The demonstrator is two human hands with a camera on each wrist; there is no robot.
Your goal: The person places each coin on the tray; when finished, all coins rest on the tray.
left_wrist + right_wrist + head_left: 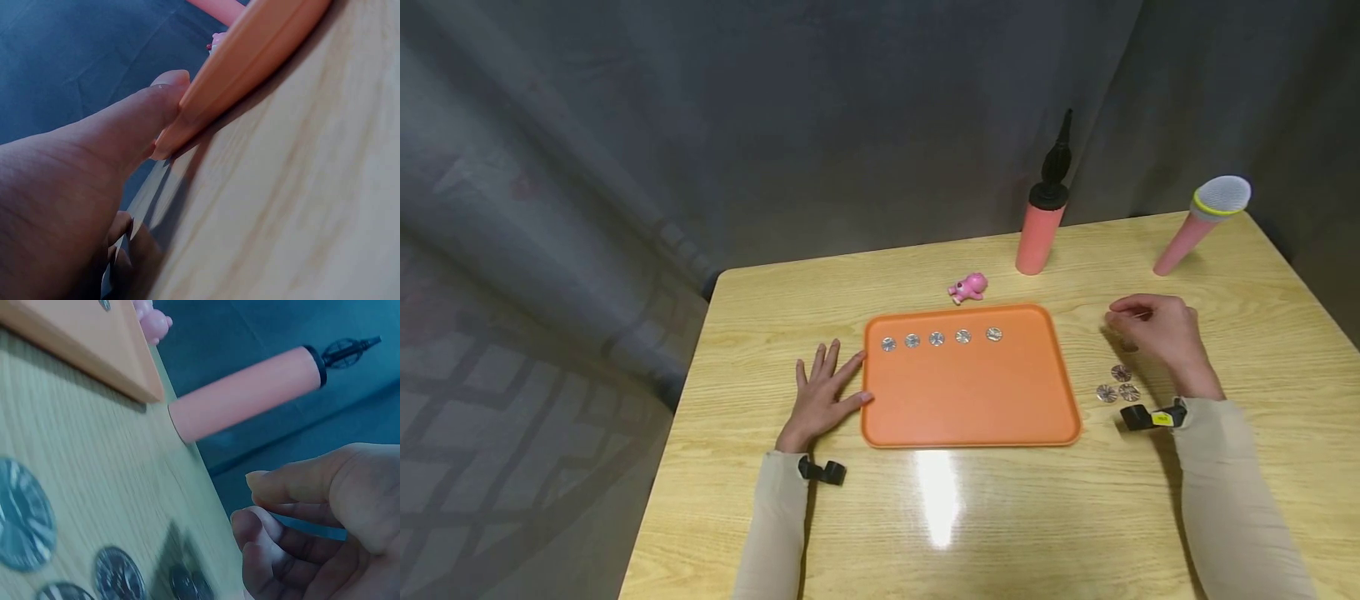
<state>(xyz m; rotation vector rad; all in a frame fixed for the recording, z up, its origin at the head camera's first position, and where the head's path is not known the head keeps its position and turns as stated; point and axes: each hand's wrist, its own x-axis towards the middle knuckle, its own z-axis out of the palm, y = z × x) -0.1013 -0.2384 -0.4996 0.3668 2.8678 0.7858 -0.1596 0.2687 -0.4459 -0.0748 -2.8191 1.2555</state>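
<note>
My left hand [822,402] rests on the table with its fingers spread. Its thumb and index fingertip touch the left rim of the orange tray [966,400]; in the left wrist view the thumb presses the tray's outer wall [234,75]. Several shiny silver discs, such as this silver disc [936,339], lie in a row along the tray's far side. To the right of the tray hovers my right hand [1161,335], fingers bent, thumb and index tips slightly apart, nothing visible between them. Below it is a partly hidden disc [1128,345]; three discs [1122,372] lie nearer the wrist.
Behind the tray lies a small pink figurine [970,287]. A pink hand pump [1040,237] with a black nozzle stands at the back edge. Farther right stands a pink toy microphone [1183,242]. Dark curtain [880,125] hangs behind the wooden table [752,333].
</note>
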